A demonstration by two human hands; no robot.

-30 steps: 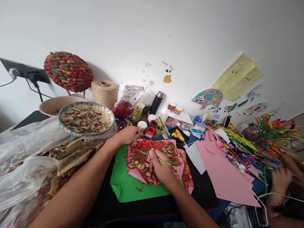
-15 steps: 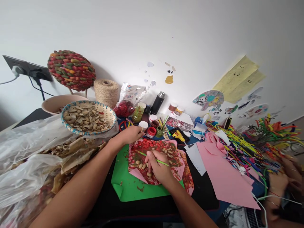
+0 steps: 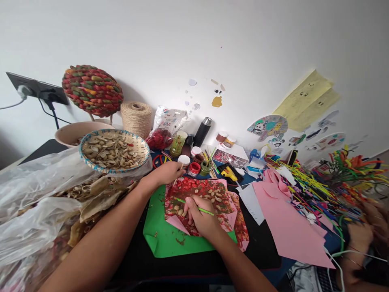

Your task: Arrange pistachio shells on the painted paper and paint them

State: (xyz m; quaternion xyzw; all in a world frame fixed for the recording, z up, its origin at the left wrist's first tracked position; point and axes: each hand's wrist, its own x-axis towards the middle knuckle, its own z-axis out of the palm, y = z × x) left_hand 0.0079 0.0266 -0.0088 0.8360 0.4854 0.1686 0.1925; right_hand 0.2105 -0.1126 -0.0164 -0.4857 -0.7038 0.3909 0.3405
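The right hand (image 3: 202,214) pinches a green brush (image 3: 206,211) over the painted sheet (image 3: 185,194), entering from about 5 o'clock. It has just slid slightly toward 9 o'clock, so its lower fingers now cover the nearest of the pale shells (image 3: 176,207) at the sheet's 8 o'clock. That suggests attention is on this pale group rather than the red shells (image 3: 190,184) at 12. The left hand (image 3: 166,172) stays at the sheet's 10 to 11 o'clock, fingers curled; I cannot tell what it grips. The red paint jar (image 3: 193,172) stands beyond 12 o'clock.
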